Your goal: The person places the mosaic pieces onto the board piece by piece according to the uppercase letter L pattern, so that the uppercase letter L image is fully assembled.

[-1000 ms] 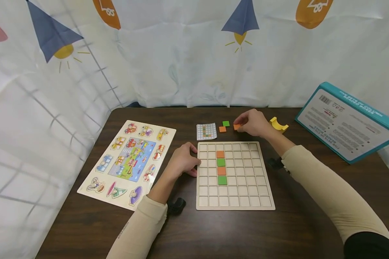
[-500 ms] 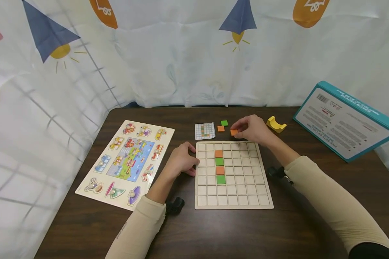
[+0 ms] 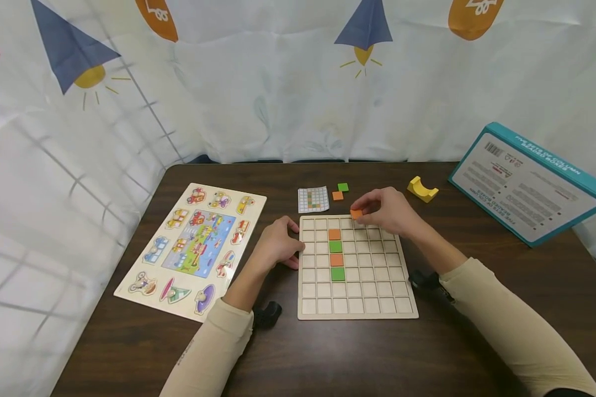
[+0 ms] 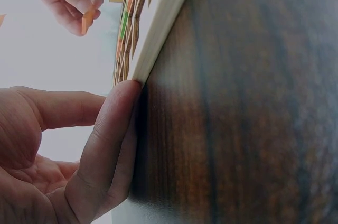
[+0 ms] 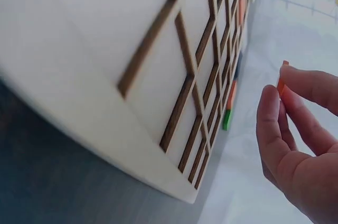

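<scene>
Fingers of the right hand [image 3: 388,212] pinch an orange tile [image 3: 356,214] at the far edge of the board [image 3: 366,274]; the left hand [image 3: 280,243], fingers spread, touches its left edge. Left wrist view: one finger [image 4: 122,100] rests against that edge. Right wrist view: the tile sits raised between fingertips.

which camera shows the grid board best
The head view: nearly the whole grid board shows from above, with four orange and green tiles in one column. The left wrist view shows it almost edge-on, touched by the left hand; the right wrist view, a large slanted part, cropped.
</scene>
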The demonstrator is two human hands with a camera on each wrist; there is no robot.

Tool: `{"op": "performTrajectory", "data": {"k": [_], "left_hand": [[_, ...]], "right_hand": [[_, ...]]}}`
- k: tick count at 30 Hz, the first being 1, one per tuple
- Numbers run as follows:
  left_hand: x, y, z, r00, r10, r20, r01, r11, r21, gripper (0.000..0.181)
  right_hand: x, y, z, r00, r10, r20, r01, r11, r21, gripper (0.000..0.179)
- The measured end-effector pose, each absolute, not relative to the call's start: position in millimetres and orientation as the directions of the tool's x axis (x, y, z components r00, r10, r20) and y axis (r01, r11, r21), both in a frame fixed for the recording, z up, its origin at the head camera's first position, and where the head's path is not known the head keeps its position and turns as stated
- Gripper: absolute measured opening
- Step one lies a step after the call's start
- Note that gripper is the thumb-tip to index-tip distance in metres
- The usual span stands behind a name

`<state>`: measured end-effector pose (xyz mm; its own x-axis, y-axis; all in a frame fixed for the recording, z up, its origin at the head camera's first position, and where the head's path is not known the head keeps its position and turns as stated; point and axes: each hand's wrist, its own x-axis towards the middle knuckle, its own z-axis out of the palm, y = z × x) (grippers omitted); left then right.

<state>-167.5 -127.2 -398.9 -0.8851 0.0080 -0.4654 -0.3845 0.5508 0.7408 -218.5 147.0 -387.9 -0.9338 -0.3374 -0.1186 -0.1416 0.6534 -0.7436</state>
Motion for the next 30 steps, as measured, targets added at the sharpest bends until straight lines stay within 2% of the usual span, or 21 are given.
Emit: {"op": "performTrajectory", "data": {"k": [30], "left_hand": [[-169.7,-128.2,-401.5,-0.887,0.02,-0.461,-0.37,0.565,0.738,0.038]], "right_hand": [[-152.4,132.4,-386.0,-0.893,-0.43,-0.13,-0.152,0.563,-0.813,0.024]]}}
